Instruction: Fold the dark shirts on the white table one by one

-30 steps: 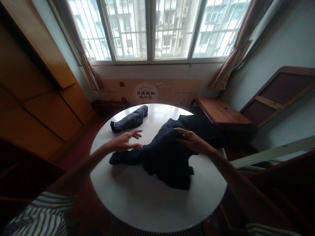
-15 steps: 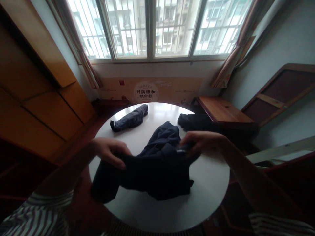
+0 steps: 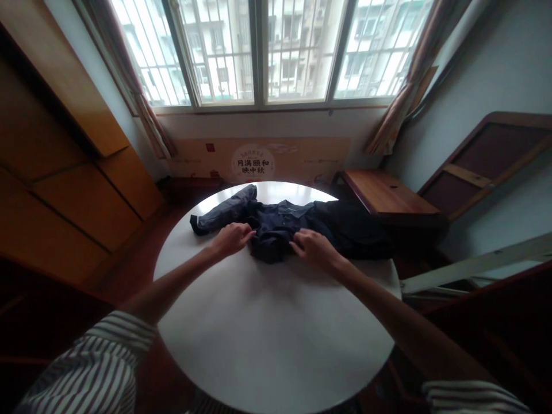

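Ideally, we evenly tension the rumpled navy cloth garment (image 3: 272, 240) between left fingers (image 3: 242, 228) and right fingers (image 3: 303, 236), both pinching it.

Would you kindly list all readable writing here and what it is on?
"月满颐和": large upper line on the poster below the window.
"映中秋": large line beneath it.
Smaller print on the poster: too blurred to read.
Dark clothes: none readable.
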The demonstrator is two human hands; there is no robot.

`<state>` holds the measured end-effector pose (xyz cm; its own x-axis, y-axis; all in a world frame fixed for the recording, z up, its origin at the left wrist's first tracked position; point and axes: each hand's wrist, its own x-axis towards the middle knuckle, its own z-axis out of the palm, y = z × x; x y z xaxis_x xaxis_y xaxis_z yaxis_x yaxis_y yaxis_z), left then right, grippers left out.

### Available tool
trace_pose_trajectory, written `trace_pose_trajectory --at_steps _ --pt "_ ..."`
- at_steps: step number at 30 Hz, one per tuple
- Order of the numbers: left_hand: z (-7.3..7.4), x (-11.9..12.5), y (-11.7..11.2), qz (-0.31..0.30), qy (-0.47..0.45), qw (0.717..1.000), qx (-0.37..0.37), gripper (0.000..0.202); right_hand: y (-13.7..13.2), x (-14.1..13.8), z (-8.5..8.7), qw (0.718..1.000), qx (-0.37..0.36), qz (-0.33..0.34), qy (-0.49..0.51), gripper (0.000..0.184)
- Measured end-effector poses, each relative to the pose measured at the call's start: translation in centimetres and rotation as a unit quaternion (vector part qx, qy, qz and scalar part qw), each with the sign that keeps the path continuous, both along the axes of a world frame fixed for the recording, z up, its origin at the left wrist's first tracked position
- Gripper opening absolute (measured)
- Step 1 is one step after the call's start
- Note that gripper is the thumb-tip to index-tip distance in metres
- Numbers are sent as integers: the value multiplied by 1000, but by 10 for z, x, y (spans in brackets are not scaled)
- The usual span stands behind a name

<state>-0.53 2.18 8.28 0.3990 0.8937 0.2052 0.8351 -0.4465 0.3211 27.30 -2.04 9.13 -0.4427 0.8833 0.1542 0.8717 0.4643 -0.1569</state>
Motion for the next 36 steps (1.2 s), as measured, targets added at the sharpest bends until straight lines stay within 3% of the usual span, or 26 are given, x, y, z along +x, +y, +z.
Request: trace_pose_trajectory --at_steps 4,6,8,10,12,14,17,20,22,23,24,26,28,29,31,33,36 --pt "-32 -2 -15 65 -10 997 -47 50 -34 2 -38 997 -75 -18 22 26" --pt "-39 -1 -13 66 -27 996 -54 51 -33 -1 -47 985 -119 -39 118 35" --pt "-43 2 -9 19 -57 996 -73 46 -22 -6 -51 930 -220 -71 285 43" --pt "-43 7 -8 -33 -93 990 -101 42 -9 -14 -52 825 -321 -120 449 46" --pt "-41 12 -14 -61 -116 983 -132 39 -2 -21 -52 737 -359 -154 552 41" --pt "-35 14 -29 -97 -112 973 -179 37 -6 -23 -52 695 -371 -147 598 35" --pt "-17 14 -64 -203 -68 932 -292 32 -24 -11 -46 679 -456 -64 572 35" --pt "8 11 -96 -326 -26 851 -411 29 -43 14 -30 699 -584 75 406 41" --pt "23 6 -106 -362 -20 820 -442 32 -46 31 -17 743 -582 103 314 47" --pt "27 2 -106 -347 -25 836 -425 36 -45 39 -11 782 -541 83 298 50" --pt "29 -4 -103 -307 -31 873 -378 41 -42 46 -8 828 -473 46 297 52" --pt "24 -18 -90 -163 -24 962 -217 46 -33 57 -7 911 -293 -41 288 53" --pt "10 -35 -74 -4 19 997 -78 48 -25 63 -15 957 -139 -99 234 51" --pt "2 -44 -67 54 46 996 -56 56 -23 65 -20 968 -94 -118 200 51" --pt "-14 -61 -56 109 80 987 -88 77 -20 67 -32 978 -89 -135 135 57" --pt "-26 -73 -50 105 90 981 -139 85 -20 66 -40 977 -143 -134 86 57" --pt "-32 -81 -48 79 72 981 -159 72 -21 62 -42 975 -182 -112 61 43"
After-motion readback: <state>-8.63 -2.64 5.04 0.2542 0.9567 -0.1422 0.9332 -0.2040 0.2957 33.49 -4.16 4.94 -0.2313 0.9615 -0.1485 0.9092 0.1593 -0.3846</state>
